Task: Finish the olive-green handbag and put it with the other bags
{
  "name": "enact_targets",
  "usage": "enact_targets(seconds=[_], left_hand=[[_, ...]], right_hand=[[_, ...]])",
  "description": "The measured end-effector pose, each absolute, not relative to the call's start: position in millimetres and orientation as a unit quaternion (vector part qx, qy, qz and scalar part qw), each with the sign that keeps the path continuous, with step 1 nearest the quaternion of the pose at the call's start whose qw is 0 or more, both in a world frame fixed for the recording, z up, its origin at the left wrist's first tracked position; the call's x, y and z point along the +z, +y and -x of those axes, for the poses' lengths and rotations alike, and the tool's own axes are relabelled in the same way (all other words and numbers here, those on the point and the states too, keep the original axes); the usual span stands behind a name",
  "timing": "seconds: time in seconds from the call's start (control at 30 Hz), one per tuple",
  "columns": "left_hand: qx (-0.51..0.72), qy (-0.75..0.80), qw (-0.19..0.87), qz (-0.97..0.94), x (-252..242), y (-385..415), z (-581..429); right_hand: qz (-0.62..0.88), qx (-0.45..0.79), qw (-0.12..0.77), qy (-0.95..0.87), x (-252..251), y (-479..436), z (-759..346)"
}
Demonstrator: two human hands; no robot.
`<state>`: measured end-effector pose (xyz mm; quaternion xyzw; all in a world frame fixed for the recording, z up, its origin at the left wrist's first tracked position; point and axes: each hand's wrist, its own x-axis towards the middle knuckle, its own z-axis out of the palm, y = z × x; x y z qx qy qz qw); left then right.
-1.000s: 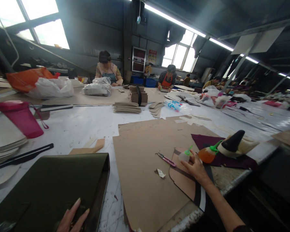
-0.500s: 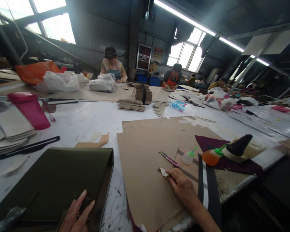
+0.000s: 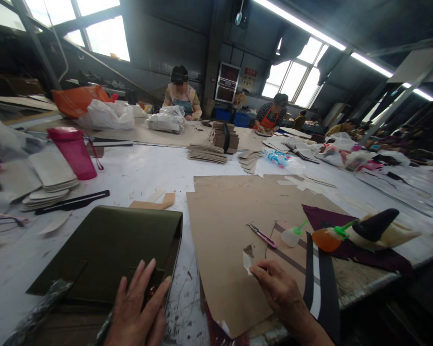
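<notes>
A dark green, leather-like bag or case (image 3: pixel 111 250) lies on the table at left, with clear plastic wrap (image 3: pixel 46 307) near its front edge. My left hand (image 3: pixel 139 305) rests on its right front part, fingers spread and holding nothing. Over the brown cardboard sheet (image 3: pixel 220 226), my right hand (image 3: pixel 279 288) pinches a small white scrap (image 3: pixel 247 263) between thumb and fingertips. The scrap is just below a dark stain on the sheet; whether it touches the sheet I cannot tell. Pink-handled snips (image 3: pixel 263 236) lie beyond that hand.
A clear squeeze bottle (image 3: pixel 291 237) and an orange-filled one (image 3: pixel 326 239) stand right of the snips, near dark maroon cloth (image 3: pixel 386 257). At left are a pink cup (image 3: pixel 74 154) and stacked pale pieces (image 3: pixel 52 170). Two co-workers sit across the table, behind bundled brown pieces (image 3: pixel 218 137).
The view has swung slightly left. My left hand has slid farther onto the green case, its fingers more spread. My right hand has drawn the white scrap slightly toward me, off the stain.
</notes>
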<state>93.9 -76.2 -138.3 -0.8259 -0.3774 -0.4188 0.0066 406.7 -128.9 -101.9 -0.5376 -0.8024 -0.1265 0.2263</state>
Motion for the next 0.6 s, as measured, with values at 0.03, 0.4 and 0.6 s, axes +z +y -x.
enact_targets(seconds=[0.03, 0.4, 0.6], left_hand=[[-0.417, -0.370, 0.008, 0.830, -131, -78, -99], [-0.434, -0.287, -0.008, 0.854, -118, -79, -146], [-0.472, -0.199, -0.029, 0.858, -128, -79, -145]], right_hand=[[0.524, -0.125, 0.224, -0.812, -98, -129, -399], [0.437, -0.029, 0.309, -0.844, -65, -129, -327], [0.478, 0.005, 0.352, -0.804, -72, -139, -322]])
